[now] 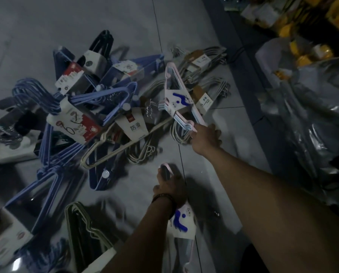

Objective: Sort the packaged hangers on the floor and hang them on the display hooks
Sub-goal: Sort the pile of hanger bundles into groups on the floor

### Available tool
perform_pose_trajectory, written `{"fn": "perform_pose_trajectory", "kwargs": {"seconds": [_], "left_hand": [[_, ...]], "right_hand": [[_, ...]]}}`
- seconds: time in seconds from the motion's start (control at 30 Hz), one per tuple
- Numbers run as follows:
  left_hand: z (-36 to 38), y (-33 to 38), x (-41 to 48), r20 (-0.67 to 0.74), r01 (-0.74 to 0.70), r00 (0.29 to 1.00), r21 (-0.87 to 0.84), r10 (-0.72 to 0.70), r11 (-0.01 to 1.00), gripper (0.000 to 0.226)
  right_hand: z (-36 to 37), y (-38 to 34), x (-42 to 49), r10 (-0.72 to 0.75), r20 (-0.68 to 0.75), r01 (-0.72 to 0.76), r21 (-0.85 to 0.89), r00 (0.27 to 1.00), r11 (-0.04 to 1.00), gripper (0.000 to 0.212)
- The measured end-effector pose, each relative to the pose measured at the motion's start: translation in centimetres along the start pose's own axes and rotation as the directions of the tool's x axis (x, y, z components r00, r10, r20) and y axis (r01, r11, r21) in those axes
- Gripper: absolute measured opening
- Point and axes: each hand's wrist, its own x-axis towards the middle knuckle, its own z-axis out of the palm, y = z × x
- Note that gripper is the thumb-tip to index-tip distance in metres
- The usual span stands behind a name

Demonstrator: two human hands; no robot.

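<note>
A heap of packaged hangers [97,107] lies on the grey tiled floor [214,174]: blue, beige and dark sets with card sleeves. My right hand [205,139] grips the hook end of a pink and pale-blue hanger pack [177,99] with a white sleeve and blue mark, lifted over the heap. My left hand [169,187], with a dark wristband, holds a second pink pack [181,223] of the same kind low over the floor, its hooks sticking out past my fingers.
Beige hanger packs [202,62] lie at the heap's far right. A dark shelf base [249,91] runs along the right, with plastic-wrapped goods [312,119] and yellow items [302,56] beyond it. A dark-green and white hanger pack [84,231] lies near my left forearm.
</note>
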Motion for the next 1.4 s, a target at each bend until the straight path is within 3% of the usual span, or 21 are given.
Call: {"fn": "perform_pose_trajectory", "kwargs": {"seconds": [0.07, 0.13, 0.27, 0.43, 0.5, 0.67, 0.8, 0.93, 1.0, 1.13, 1.27, 1.4], "left_hand": [[-2.2, 0.5, -0.1, -0.072, -0.002, 0.997, -0.016, 0.001, 1.0, 0.053], [-5.2, 1.8, -0.5, -0.174, -0.033, 0.985, -0.201, -0.002, 0.979, 0.043], [-11.6, 6.8, -6.0, -0.31, -0.247, 0.948, -0.561, 0.076, 0.79, 0.021], [-13.0, 9.5, -14.7, -0.068, -0.123, 0.986, -0.913, 0.151, 0.39, 0.044], [-12.5, 9.1, -17.6, -0.013, -0.053, 0.992, -0.942, 0.122, 0.332, 0.05], [-11.2, 7.4, -24.1, -0.006, -0.079, 0.984, -0.908, 0.175, 0.411, 0.04], [-11.0, 5.2, -28.1, 0.023, -0.073, 0.968, -0.927, 0.251, 0.367, 0.028], [-10.5, 2.7, -30.1, -0.036, -0.146, 0.962, -0.906, 0.271, 0.397, 0.028], [-10.1, 1.4, -30.6, -0.081, -0.181, 0.97, -0.869, 0.228, 0.461, 0.028], [-8.5, -0.9, -29.6, -0.149, -0.181, 0.983, -0.748, 0.104, 0.638, 0.028], [-6.0, -2.0, -27.9, -0.189, -0.16, 0.981, -0.667, 0.044, 0.728, 0.027], [-3.4, -2.6, -24.1, -0.224, -0.113, 0.974, -0.58, -0.025, 0.807, 0.034]], "right_hand": [[-1.4, -0.1, -1.2, -0.02, -0.057, 0.024, 0.068, 0.998, 0.997, 0.033], [-2.9, -0.3, -3.1, -0.062, -0.069, 0.071, 0.137, 0.996, 0.988, 0.036], [-5.9, -1.4, -9.8, -0.103, -0.112, 0.134, 0.317, 0.988, 0.939, 0.044], [-8.7, -0.4, -21.8, -0.202, -0.086, 0.216, 0.555, 0.975, 0.804, 0.04], [-10.0, 0.4, -26.1, -0.222, -0.063, 0.215, 0.598, 0.973, 0.772, 0.034], [-13.1, 2.3, -36.0, -0.343, 0.107, 0.159, 0.734, 0.933, 0.661, 0.031], [-12.7, 3.3, -41.0, -0.353, 0.211, 0.032, 0.818, 0.912, 0.574, 0.027], [-11.6, 4.5, -42.5, -0.344, 0.298, -0.007, 0.764, 0.891, 0.645, 0.034], [-12.0, 4.8, -42.6, -0.278, 0.27, -0.029, 0.764, 0.922, 0.645, 0.041], [-13.3, 5.4, -40.4, -0.078, 0.11, -0.067, 0.902, 0.991, 0.427, 0.056], [-12.4, 6.0, -36.8, 0.04, -0.028, 0.006, 0.879, 0.999, 0.478, 0.039], [-10.4, 7.0, -33.1, 0.078, 0.037, -0.071, 0.864, 0.996, 0.499, 0.044]]}}
